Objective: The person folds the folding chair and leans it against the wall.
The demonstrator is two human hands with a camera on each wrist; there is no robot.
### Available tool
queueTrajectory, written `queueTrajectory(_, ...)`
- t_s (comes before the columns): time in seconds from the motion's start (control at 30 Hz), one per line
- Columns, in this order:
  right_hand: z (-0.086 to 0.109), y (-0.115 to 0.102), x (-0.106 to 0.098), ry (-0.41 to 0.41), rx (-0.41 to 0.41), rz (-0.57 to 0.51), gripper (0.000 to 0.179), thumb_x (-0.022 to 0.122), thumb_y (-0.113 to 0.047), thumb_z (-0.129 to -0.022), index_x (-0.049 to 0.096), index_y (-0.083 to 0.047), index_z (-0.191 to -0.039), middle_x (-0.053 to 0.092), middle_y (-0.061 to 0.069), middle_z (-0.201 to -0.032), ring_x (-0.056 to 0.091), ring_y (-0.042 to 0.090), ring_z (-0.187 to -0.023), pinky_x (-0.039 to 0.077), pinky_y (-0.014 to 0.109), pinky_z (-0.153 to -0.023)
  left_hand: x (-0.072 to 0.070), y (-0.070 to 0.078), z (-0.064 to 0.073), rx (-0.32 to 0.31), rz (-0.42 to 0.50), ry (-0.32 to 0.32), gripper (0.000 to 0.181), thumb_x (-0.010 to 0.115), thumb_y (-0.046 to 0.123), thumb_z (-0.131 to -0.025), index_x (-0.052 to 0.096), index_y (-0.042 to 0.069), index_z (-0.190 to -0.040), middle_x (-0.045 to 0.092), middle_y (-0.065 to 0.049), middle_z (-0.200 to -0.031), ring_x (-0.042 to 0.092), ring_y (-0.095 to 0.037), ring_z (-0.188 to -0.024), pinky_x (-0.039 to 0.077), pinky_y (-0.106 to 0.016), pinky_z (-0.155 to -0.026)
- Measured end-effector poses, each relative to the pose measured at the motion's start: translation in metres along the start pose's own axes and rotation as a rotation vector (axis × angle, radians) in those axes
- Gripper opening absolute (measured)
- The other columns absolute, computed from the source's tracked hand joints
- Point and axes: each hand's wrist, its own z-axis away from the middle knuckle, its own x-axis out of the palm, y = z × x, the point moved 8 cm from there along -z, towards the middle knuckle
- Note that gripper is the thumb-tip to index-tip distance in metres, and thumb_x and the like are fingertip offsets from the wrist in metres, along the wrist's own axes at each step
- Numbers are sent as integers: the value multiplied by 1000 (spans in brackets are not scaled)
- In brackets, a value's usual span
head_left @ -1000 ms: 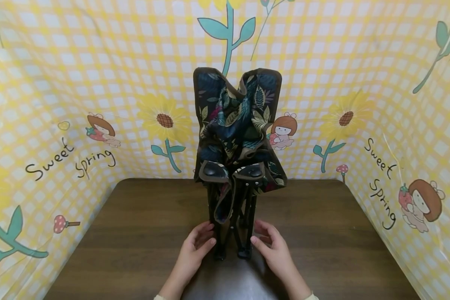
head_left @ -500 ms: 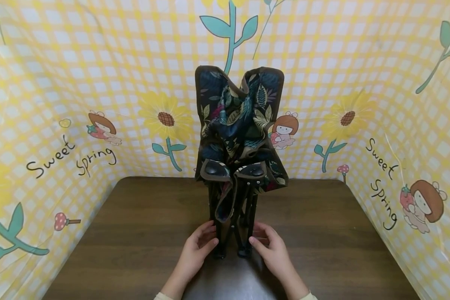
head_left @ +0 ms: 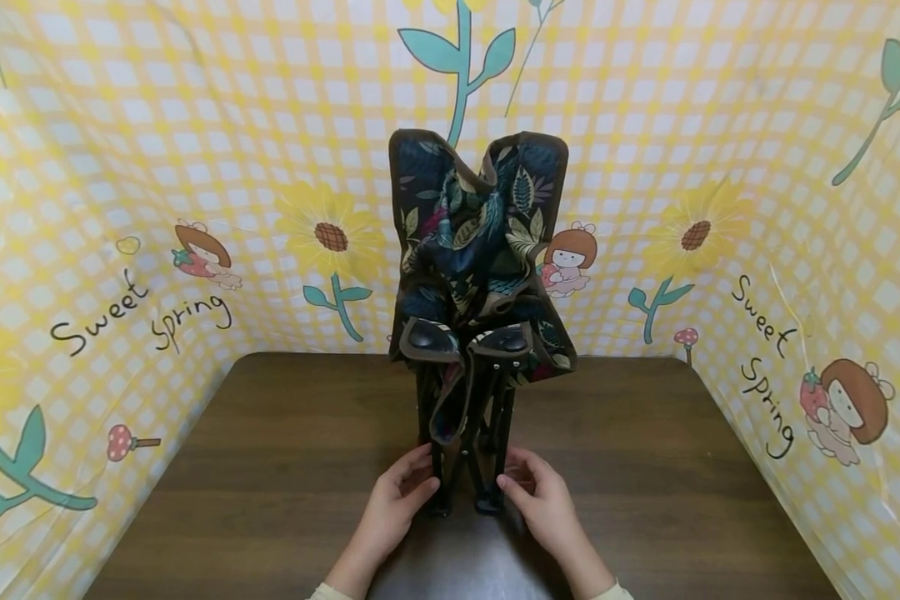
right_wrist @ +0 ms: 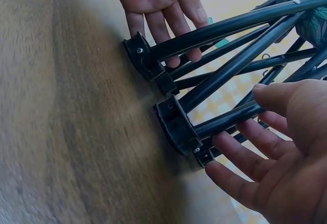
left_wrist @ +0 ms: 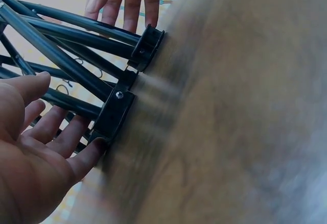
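A folding chair [head_left: 472, 242] stands upright and mostly folded on the brown table. Its dark cloth has a leaf print and brown edging; below are crossed black tube legs [right_wrist: 225, 27] with black plastic feet [left_wrist: 113, 114]. My left hand [head_left: 393, 496] loosely holds the front left leg low down, thumb in front and fingers behind the tube. On the opposite side my right hand [head_left: 543, 500] holds the front right leg the same way, its fingertips against the tube in the right wrist view. The rear legs are partly hidden behind the front ones.
The wooden table [head_left: 270, 500] has rounded far corners. A yellow checked cloth [head_left: 645, 108] with sunflowers, lettering and cartoon girls hangs behind it and along both sides.
Both hands have moved slightly inward at the chair's legs. The left thumb now overlaps the front of its leg. The chair stands as before; the head view has shifted a little.
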Motion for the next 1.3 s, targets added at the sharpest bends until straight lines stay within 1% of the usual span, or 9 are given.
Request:
queueTrajectory(0.07,0,1,0,-1,2,8,32,76,-13,-93,68,-11,-124,72,2,-115,70,19,-101,56,28,-87,1,-1,-1,6,12,-9,46,72,9,-96,60,11,-140,69,-11,-128,64,-28,-123,49,-23,-99)
queueTrajectory(0.17,-1,2,0,0,3,18,30,76,-13,-93,69,-11,-122,73,2,-113,70,17,-99,56,27,-87,4,-1,-3,23,29,-23,43,71,7,-96,62,9,-137,69,-14,-129,64,-28,-122,50,-22,-99)
queueTrajectory(0.33,-2,4,-1,3,5,8,28,77,-13,-92,70,-11,-119,73,2,-111,70,15,-97,56,25,-84,4,0,-4,33,16,-19,37,71,6,-96,65,11,-132,70,-12,-128,65,-25,-121,50,-23,-99)
queueTrajectory(0.5,-3,4,0,6,13,-14,26,78,-11,-92,72,-13,-117,73,1,-108,70,14,-95,56,25,-81,3,1,-4,44,1,-10,36,72,4,-94,66,10,-130,71,-12,-124,65,-26,-118,52,-24,-97)
queueTrajectory(0.8,-3,5,0,18,10,-41,25,78,-9,-90,71,-12,-114,73,2,-106,70,14,-92,56,24,-80,4,2,-4,49,0,-16,37,72,1,-93,67,11,-128,71,-15,-124,67,-25,-114,54,-22,-92)
queueTrajectory(1.0,-4,7,0,21,21,-13,22,79,-9,-89,72,-12,-110,73,1,-103,69,14,-90,56,25,-78,4,0,-6,47,-11,-1,36,73,0,-92,68,12,-126,73,-12,-121,68,-23,-112,54,-22,-92)
queueTrajectory(1.13,-6,10,1,25,15,12,19,81,-12,-89,72,-14,-105,73,-1,-98,68,14,-88,55,24,-76,3,-1,-7,37,-15,20,32,75,1,-91,70,11,-121,74,-9,-116,70,-23,-109,54,-22,-91)
queueTrajectory(1.3,-8,15,5,23,21,64,16,82,-15,-88,71,-15,-99,71,-3,-91,65,12,-85,54,24,-74,4,-3,-8,37,-25,69,26,77,1,-89,71,7,-114,76,-8,-108,71,-22,-101,56,-22,-87)
